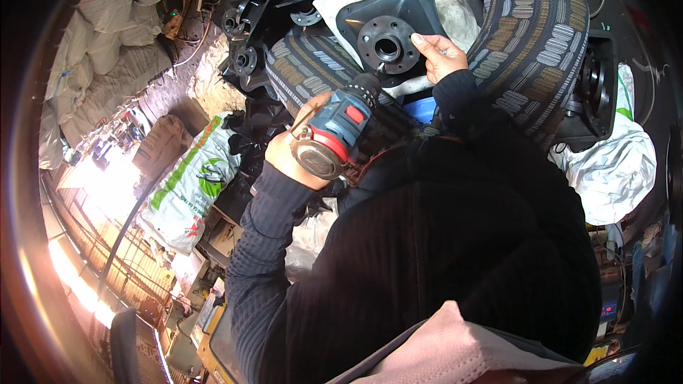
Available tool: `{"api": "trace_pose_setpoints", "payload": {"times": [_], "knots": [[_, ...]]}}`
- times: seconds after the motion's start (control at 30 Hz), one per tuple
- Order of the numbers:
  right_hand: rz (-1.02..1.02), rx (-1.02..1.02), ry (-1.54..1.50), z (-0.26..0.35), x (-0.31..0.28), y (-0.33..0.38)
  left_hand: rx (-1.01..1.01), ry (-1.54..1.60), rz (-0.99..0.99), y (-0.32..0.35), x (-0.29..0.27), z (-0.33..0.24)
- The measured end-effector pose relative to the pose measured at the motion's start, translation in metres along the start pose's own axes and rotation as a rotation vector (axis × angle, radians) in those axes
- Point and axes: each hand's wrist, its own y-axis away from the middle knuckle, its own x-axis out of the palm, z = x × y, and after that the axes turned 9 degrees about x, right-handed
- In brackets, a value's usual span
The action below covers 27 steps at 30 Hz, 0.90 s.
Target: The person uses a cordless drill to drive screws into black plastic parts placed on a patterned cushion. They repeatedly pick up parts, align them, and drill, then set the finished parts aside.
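My left hand (293,153) is wrapped round a cordless drill (340,126) with a blue-grey and red body. Its black chuck (364,89) points up and away, toward a black part with a round flange (373,35) and a wide square base. Between drill and flange, the tip of the bit seems to meet the flange's lower edge, though its exact contact is hard to make out. The flange has a large centre hole and smaller holes around it. My right hand (445,58) pinches the flange's right rim between thumb and fingers. Under the part lies a white cloth (459,18).
My legs in patterned trousers (526,50) flank the part. Several similar black parts (245,60) are piled at the far left, and another black part (596,89) stands at the right. A white-green sack (188,185) lies left, a white bag (605,174) right.
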Motion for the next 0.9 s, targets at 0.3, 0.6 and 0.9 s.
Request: {"api": "trace_pose_setpoints", "payload": {"times": [0.3,0.6,0.9], "knots": [[0.071,-0.019,-0.016,0.000,0.001,0.004,0.223,-0.107,-0.210,-0.012,-0.027,-0.019],[0.074,-0.007,0.034,-0.005,-0.008,-0.008,0.265,-0.201,-0.166,-0.007,-0.041,-0.023],[0.064,-0.057,-0.002,-0.002,0.000,-0.003,0.122,-0.126,0.020,-0.022,-0.035,-0.024]]}}
